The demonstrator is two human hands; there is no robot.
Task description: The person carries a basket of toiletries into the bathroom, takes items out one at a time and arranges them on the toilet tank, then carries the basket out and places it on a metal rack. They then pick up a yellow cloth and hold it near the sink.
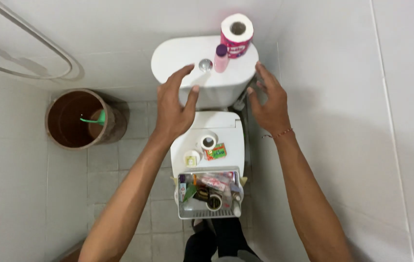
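Note:
My left hand [174,103] is raised with fingers spread in front of the white toilet tank [178,60], holding nothing. My right hand [268,103] hovers open beside the tank's right end, a thin red thread on its wrist. On the tank lid stand a wrapped toilet roll [236,34] and a small pink bottle with a purple cap [221,58], just right of the chrome flush button [205,65]. Both hands are near the tank but I cannot tell if they touch it.
On the closed toilet lid [229,131] lie a small tape roll [208,141], a round white item [192,158] and a red-green packet [215,152]. A white basket [186,211] of toiletries sits on its front. A brown bucket [57,131] with a green scoop stands left. Tiled walls close in.

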